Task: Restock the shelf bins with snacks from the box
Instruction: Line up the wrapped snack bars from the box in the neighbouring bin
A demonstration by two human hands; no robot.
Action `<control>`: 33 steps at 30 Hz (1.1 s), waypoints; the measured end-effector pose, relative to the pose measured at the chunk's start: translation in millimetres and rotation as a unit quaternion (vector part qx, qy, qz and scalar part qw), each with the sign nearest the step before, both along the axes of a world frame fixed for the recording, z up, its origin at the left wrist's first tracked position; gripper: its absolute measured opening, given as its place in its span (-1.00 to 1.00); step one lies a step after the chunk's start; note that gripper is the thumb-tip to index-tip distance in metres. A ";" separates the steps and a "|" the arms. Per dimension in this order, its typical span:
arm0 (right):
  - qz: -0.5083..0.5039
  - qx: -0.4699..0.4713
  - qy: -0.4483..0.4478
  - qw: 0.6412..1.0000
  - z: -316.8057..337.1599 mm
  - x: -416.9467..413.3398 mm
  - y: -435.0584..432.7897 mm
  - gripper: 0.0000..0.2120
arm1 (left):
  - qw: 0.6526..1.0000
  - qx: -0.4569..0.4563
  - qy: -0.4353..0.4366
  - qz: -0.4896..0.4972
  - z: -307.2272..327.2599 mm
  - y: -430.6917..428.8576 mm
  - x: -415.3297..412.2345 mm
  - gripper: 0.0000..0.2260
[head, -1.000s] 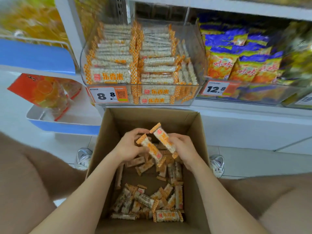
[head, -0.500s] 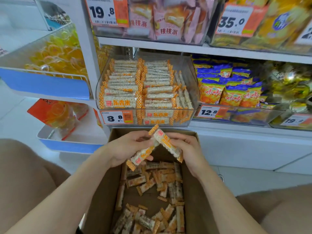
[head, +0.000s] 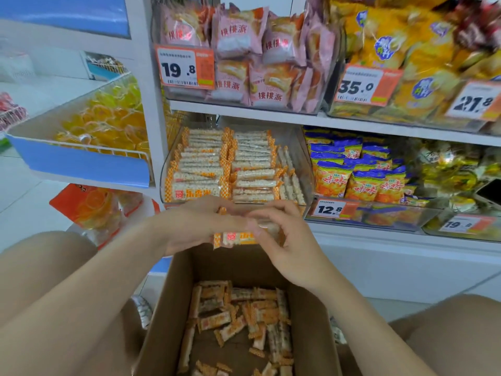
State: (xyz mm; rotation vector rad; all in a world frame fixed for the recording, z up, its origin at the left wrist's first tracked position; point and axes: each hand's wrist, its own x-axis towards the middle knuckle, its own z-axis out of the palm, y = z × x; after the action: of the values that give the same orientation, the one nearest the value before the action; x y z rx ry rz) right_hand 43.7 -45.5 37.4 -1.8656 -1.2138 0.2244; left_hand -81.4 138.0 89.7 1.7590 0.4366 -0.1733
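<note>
Against the clear bin (head: pixel 166 169) of stacked rice bars, both hands had risen. A second before they were down inside the cardboard box (head: pixel 173 294) below the bin, each lifting a bar. Half a second before they hovered over the box's far edge, still under the bin's front. Now they were level with the bin's front lip and right in front of it, covering its price label.

The left hand (head: pixel 189 223) curled its fingers over the top of the held bars (head: pixel 235 237), and the right hand (head: pixel 287 240) pinched their right end, so both grips were closed on the load with no slack. The bars, tilted apart earlier, had been brought together and lay flat, matching the rows inside the bin. Motion blur smeared the fingers, so it was probably two bars, though the count could not be told for sure.

This looked like squaring up a small batch just before setting it on the bin's stacks. The bin already looked well filled, especially its left stack, so room was tighter there. Many loose bars (head: pixel 238 313) lay in the box below the bin, so plenty of restocking remained.
</note>
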 end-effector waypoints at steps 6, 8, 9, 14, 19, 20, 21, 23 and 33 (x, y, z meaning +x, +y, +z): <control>0.013 -0.074 -0.088 0.993 20.2 12.2 4.4 -0.76 | 0.960 0.249 -0.125 0.016 2.5 3.3 8.2 -0.59; 0.044 -0.097 -0.088 0.990 30.3 21.2 6.8 -0.64 | 0.941 0.301 -0.155 0.019 3.5 5.7 13.4 -0.55; 0.044 -0.109 -0.119 0.986 33.9 27.5 9.4 -0.60 | 0.931 0.328 -0.161 0.029 2.9 8.3 16.3 -0.50; -0.033 -0.180 -0.337 0.923 45.4 73.3 24.6 -0.59 | 0.856 0.479 -0.172 0.088 -0.2 25.5 36.0 -0.56; 0.010 -0.230 -0.378 0.897 30.0 93.4 51.9 -0.55 | 0.833 0.547 -0.084 0.033 3.6 47.2 61.9 -0.56; 0.005 -0.224 -0.373 0.900 28.2 97.0 57.5 -0.54 | 0.836 0.544 -0.073 0.015 3.7 50.0 67.7 -0.54; -0.005 -0.217 -0.362 0.906 27.6 101.1 63.0 -0.52 | 0.838 0.542 -0.070 0.001 3.8 52.5 72.7 -0.52; -0.028 -0.211 -0.342 0.915 27.5 109.5 73.3 -0.48 | 0.840 0.537 -0.082 -0.010 3.1 58.1 80.6 -0.51; -0.025 -0.279 -0.245 0.928 27.4 116.6 85.9 -0.53 | 0.824 0.565 -0.048 -0.013 14.0 73.2 97.8 -0.65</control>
State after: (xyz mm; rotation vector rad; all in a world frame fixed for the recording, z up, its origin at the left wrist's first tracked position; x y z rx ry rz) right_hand 160.4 40.4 64.8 -2.5528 -1.5442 0.0747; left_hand 16.4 211.2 103.6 2.9308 0.4749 0.2199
